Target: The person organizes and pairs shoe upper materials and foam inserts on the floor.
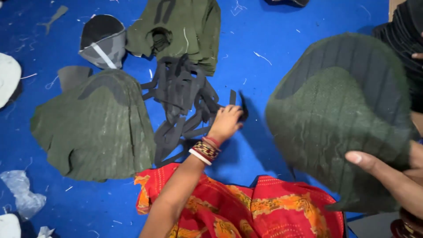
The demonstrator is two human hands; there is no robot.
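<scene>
The left hand (227, 122) reaches to the heap of dark strips (183, 99) at twelve o'clock, fingers closed on one small dark strip (243, 105) at the heap's right edge. The right hand (392, 174), at four o'clock, grips a stack of green cloth pieces (339, 119) (thumb pressed on top). The step looks like picking up a strip; the next move calls for lifting it clear without tangling.

the person wears a red garment (246, 207) printed with orange and yellow patterned bands and fine dotted lines. the left hand (225, 123) is bare, its wrist stacked with bangles (204, 150): red, white, and a gold-and-dark patterned one. the right hand (392, 176) is bare, with dark bangles just visible at the wrist.
</scene>
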